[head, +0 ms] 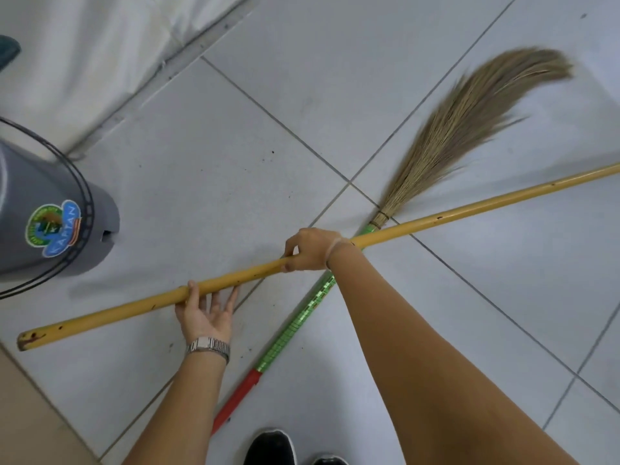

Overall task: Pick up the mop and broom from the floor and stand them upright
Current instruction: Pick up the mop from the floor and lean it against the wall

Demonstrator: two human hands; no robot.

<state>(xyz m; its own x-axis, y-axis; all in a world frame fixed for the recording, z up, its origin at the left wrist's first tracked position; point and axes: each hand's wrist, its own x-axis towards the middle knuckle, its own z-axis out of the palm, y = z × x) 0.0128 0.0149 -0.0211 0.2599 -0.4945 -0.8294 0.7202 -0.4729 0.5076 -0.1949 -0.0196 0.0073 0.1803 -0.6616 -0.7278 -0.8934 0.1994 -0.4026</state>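
- Currently, the right hand [310, 250] is clenched around the yellow pole [469, 209], gripping it near mid-length.
- Left hand [206, 312]: released. The palm faces up under the pole, fingers spread; the thumb rests against the pole's near side. A metal watch [208, 345] sits on this wrist.
- Pole: runs from lower left to upper right, nearly level. Its worn left end is in view; the right end leaves the picture, so no mop head is visible. Whether the pole clears the floor [218, 156] along its full length cannot be told.
- Broom [459, 129]: lies flat on the tiled floor, crossing beneath the pole just right of the right hand. Its straw head points to the upper right. Its stick is green, with a red grip [240, 396] at the near end, close to the feet.
- Bucket [43, 213]: grey, with a round emblem and a wire bail, stands at the left, beside the pole's left end and apart from it.
- Black shoes [271, 448]: at the bottom edge.
- White cloth [84, 55]: hangs at the upper left, behind the bucket.
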